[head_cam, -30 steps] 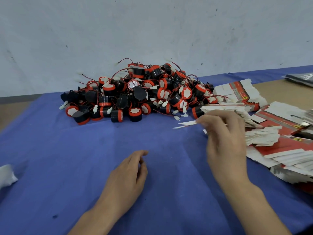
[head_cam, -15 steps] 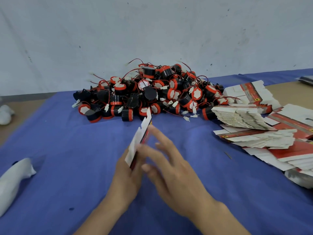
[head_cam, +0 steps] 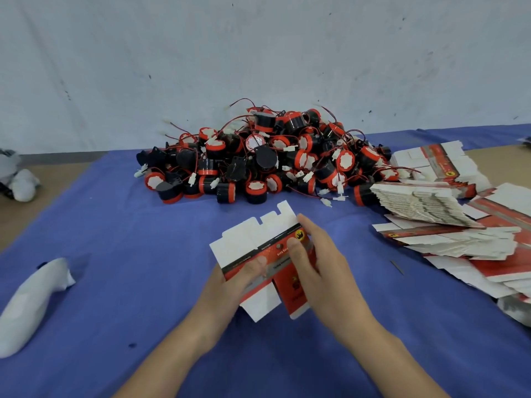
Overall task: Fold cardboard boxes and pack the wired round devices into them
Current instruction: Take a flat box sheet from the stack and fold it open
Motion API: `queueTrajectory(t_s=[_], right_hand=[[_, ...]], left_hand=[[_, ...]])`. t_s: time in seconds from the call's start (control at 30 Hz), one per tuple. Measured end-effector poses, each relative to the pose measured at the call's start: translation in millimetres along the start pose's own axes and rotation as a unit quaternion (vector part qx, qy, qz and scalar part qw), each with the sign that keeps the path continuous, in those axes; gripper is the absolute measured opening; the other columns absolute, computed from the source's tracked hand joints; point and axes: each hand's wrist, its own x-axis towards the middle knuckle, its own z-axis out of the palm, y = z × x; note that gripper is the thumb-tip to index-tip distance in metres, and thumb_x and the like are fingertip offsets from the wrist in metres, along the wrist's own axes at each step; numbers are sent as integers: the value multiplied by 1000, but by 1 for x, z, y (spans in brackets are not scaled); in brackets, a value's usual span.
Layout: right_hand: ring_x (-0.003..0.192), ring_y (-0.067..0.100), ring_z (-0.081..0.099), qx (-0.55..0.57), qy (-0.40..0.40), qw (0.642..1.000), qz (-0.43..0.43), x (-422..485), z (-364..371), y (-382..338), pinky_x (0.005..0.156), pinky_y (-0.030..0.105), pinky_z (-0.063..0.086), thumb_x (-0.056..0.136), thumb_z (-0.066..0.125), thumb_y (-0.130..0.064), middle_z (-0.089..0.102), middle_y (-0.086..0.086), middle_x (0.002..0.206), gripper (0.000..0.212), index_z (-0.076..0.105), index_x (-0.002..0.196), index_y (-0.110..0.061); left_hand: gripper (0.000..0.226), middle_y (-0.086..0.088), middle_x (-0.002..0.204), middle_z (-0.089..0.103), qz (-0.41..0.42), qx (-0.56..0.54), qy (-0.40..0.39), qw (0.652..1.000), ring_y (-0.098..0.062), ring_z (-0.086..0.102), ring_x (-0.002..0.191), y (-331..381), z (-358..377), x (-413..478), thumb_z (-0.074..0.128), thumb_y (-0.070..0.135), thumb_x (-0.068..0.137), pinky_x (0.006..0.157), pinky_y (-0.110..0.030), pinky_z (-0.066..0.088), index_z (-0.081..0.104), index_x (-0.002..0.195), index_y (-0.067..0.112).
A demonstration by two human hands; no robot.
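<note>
Cardboard box blank [head_cam: 258, 242], unfolded, is held over the blue table [head_cam: 129, 225] near the heap of wired round devices [head_cam: 273, 156]. Pressing opposite creases together should square it into a sleeve before any flap is tucked. Of the hands, the left hand [head_cam: 227, 288] pinches its left side, thumb on top; the right hand [head_cam: 324, 268] curls round its right edge.

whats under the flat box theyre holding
The left hand and right hand grip the flat cardboard box, thumbs on top, fingers beneath mostly covered. The blue cloth shows around it; the patch directly underneath is hidden.
</note>
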Motion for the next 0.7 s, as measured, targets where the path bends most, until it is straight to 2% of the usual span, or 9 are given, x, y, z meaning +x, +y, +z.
queueTrajectory(t_s=[0.07,0.23,0.4,0.53,0.63,0.7], right_hand=[[120,-9,49,-8,11,1000,-8,-1,5,-2,102,30,46,102,43,-48,49,-33,129,36,37,136,-60],[118,-9,51,16,27,999,-8,-1,11,-3,94,21,46,101,48,-46,51,-31,129,42,38,142,-51],[117,-11,50,22,29,999,-11,1,13,-3,95,21,46,100,51,-46,49,-37,126,42,40,140,-50],[116,-13,50,31,36,999,-12,2,13,-4,90,17,45,96,53,-51,49,-38,125,41,42,136,-51],[113,-10,54,45,31,998,-19,1,15,-8,83,17,47,90,50,-60,52,-35,122,38,42,127,-60],[115,-6,55,60,20,998,-29,-1,17,-10,85,19,48,87,46,-67,55,-30,124,40,43,126,-60]], left_hand=[[34,10,115,73,0,-5,6,1000,-11,70,105,-1,0,1,67,55,76,78,-17,55,68,110,49],[35,11,111,74,-3,-34,41,999,-10,71,101,-3,-1,0,71,55,68,73,-17,56,69,103,54],[39,14,117,71,12,-18,28,999,-10,68,108,-1,1,-2,69,60,73,79,-18,55,64,111,55],[35,20,119,69,27,4,4,1000,-4,66,109,2,5,-6,64,58,81,80,-12,53,62,115,58],[28,22,118,69,29,14,-20,999,-2,66,108,7,8,-8,59,56,85,80,-10,51,61,113,61],[27,23,121,67,44,19,-35,998,-2,65,111,10,9,-9,57,54,89,83,-10,50,59,114,62]])
